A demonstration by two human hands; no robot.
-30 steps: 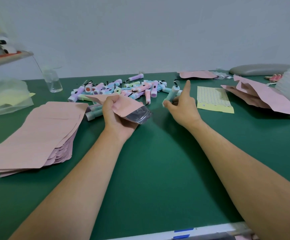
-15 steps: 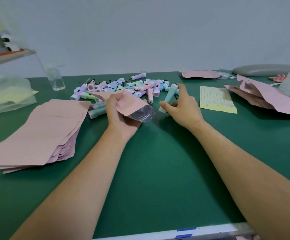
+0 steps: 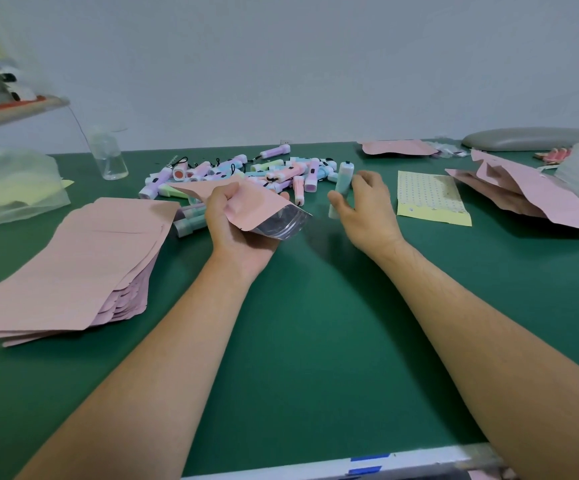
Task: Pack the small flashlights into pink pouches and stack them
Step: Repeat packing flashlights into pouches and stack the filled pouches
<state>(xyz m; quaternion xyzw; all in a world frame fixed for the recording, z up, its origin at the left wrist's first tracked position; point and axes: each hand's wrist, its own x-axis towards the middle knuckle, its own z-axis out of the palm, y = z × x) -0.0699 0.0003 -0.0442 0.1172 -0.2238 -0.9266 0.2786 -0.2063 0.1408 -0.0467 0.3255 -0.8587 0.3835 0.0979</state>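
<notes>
My left hand grips a pink pouch with its silvery mouth open toward the right. My right hand holds a mint-green flashlight upright between thumb and fingers, a short way right of the pouch mouth. Behind both hands lies a pile of small pastel flashlights on the green table. A thick stack of flat pink pouches sits at the left.
A clear bottle and a plastic bag are at the far left. A yellow sticker sheet lies right of my right hand. More pink pouches lie at the far right, one at the back, beside a grey pad.
My right hand picked the mint-green flashlight out of the pile and brought it back toward the pouch. My left hand kept holding the open pouch.
</notes>
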